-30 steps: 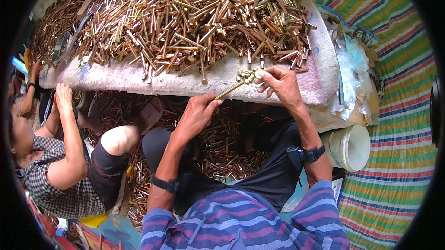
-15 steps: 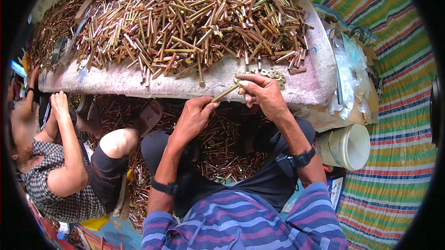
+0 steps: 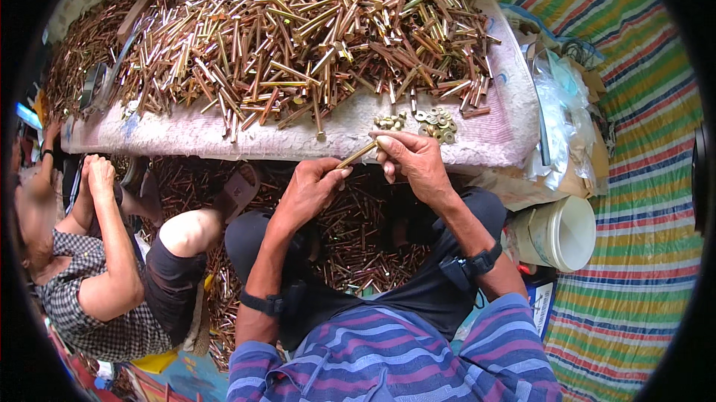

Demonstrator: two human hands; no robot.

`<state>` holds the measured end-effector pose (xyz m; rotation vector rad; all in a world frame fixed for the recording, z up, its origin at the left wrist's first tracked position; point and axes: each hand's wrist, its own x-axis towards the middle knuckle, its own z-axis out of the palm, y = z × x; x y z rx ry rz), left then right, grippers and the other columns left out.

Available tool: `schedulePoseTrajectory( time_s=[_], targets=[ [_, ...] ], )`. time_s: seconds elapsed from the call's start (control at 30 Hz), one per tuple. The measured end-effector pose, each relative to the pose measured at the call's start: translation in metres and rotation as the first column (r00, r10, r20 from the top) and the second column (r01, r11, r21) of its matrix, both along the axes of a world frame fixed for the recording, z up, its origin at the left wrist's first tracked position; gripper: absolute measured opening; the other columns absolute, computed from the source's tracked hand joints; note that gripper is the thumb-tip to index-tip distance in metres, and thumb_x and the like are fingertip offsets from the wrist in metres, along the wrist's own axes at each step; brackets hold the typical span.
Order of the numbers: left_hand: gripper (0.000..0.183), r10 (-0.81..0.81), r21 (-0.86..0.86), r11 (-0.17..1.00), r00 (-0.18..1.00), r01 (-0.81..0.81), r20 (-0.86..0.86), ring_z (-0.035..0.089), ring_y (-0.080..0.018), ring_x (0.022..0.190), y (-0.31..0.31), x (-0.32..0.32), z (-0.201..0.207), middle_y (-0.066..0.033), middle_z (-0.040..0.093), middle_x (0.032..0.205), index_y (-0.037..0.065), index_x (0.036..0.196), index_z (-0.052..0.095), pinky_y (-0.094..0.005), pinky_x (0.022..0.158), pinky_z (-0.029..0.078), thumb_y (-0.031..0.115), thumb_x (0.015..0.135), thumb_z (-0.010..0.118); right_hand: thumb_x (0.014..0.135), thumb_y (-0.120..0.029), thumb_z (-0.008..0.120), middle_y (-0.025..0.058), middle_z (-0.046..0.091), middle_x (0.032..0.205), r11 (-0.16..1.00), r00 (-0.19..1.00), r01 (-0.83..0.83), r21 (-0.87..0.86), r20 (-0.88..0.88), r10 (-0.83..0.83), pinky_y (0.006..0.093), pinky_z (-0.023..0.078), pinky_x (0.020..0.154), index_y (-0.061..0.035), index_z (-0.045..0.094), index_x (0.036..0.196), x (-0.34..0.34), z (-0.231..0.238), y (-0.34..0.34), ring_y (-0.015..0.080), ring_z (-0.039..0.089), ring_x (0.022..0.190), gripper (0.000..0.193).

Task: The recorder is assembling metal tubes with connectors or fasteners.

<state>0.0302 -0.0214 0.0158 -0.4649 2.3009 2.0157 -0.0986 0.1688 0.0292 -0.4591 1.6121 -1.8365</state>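
Note:
A slim brass-coloured metal tube (image 3: 358,155) spans the gap between my hands, just off the table's near edge. My left hand (image 3: 307,192) is closed around its lower left end, thumb and forefinger pinching it. The fingers of my right hand (image 3: 416,167) are closed on the upper right end and hide it; whether they hold a small part there too, I cannot tell. Beyond my right hand lie several flat round washers (image 3: 441,130) and a small heap of nuts (image 3: 389,123). A large pile of similar metal tubes (image 3: 298,36) covers the table behind.
The table (image 3: 496,141) has a pale, worn cloth cover. To my left sits a co-worker (image 3: 104,290) with hands together. A white bucket (image 3: 541,234) and clear plastic bags (image 3: 558,115) are on the right, beside a striped sheet (image 3: 634,253). More tubes (image 3: 358,245) litter the floor.
My right hand has shifted slightly left and down along the tube, so less of it shows between my hands. The co-worker's hands have moved closer together.

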Motion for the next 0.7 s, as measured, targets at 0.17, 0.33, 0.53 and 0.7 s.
schedulePoseTrajectory(
  time_s=[0.17,0.33,0.53,0.7],
  targets=[
    [0.027,-0.008,0.089,0.996,1.000,0.009,-0.002,0.041,-0.0033,0.046,-0.001,0.001,0.001,0.0062,0.050,0.061,0.001,0.089,0.068,-0.0233,0.042,0.029,0.026,0.100,0.064,0.101,-0.018,0.063,0.0016,0.069,0.081,0.987,0.965,-0.126,0.098,-0.220,0.145,0.0199,0.049,0.054,0.0013,0.073,0.110,0.005,0.008,-0.003,0.0046,0.060,0.063,0.023],
    [0.027,0.025,0.115,0.993,1.000,-0.023,-0.011,0.041,-0.0031,0.046,-0.004,0.002,0.003,0.0061,0.050,0.061,0.001,0.089,0.068,-0.0227,0.041,0.029,0.026,0.100,0.065,0.093,-0.009,0.063,0.0022,0.070,0.084,0.941,0.927,-0.065,0.331,-0.330,0.180,0.0234,0.052,0.060,0.0010,0.072,0.114,-0.010,0.027,-0.006,0.0068,0.063,0.067,0.025],
    [0.025,0.102,0.111,0.989,0.995,-0.099,-0.015,0.041,-0.0022,0.047,-0.004,0.001,-0.003,0.0055,0.052,0.064,0.000,0.095,0.069,-0.0226,0.041,0.030,0.024,0.100,0.063,0.088,-0.020,0.073,0.0176,0.072,0.088,0.882,0.551,0.375,0.286,-0.834,0.037,0.0370,0.055,0.067,0.0012,0.070,0.106,-0.069,-0.005,-0.015,0.0258,0.071,0.075,0.028],
    [0.024,0.078,0.154,0.985,0.997,-0.081,0.025,0.042,-0.0024,0.047,-0.006,0.001,-0.004,0.0052,0.053,0.066,0.000,0.098,0.070,-0.0222,0.041,0.030,0.023,0.100,0.064,0.085,-0.029,0.076,0.0190,0.065,0.082,0.740,0.330,0.528,0.417,-0.904,0.273,0.0506,0.051,0.067,-0.0027,0.054,0.091,-0.081,-0.010,-0.025,0.0402,0.066,0.079,0.035]
  ],
)
